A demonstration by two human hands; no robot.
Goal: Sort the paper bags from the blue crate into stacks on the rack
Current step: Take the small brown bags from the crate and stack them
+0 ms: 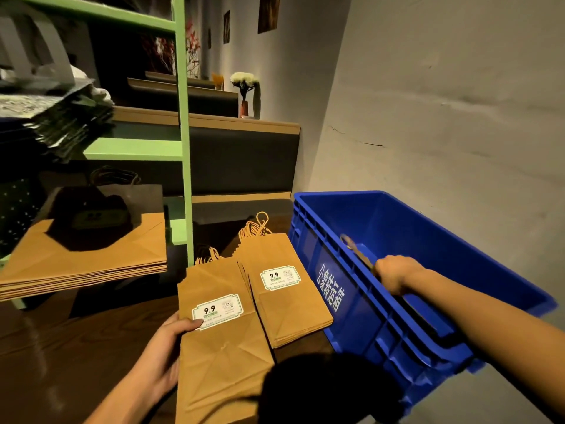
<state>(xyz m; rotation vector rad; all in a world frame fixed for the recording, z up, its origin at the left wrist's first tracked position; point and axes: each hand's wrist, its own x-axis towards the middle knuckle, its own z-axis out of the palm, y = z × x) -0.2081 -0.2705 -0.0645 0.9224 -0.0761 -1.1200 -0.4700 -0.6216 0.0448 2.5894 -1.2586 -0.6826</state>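
R hand [394, 273]: we see it inside the blue crate [308, 237], approx 3 o'clock in view. Its grip is clamped on one paper bag [360, 255], seen edge-on.
Bag axis: runs approx 10-to-4 o'clock along the crate's near wall, w/ the handle loop at the 10 end, away from the grip.
L hand [171, 341]: at 6 o'clock. Its grip pinches the near stack [220, 356] at the L edge, thumb on the label.
Key relation: from the R hand both stacks lie at 9 o'clock, over the crate wall. The far stack [284, 304] is just beside the crate, so we judge the R hand carries and the L hand steadies.
Rack [183, 148]: green, at 10–11 o'clock. A big-bag stack [91, 258] sits low on it.
Tabletop [61, 347]: dark wood, carries both small stacks.
Writing: we read "9.9" on both labels; the rest is too small. Crate side has white Chinese chars, prob. ending 转运箱.
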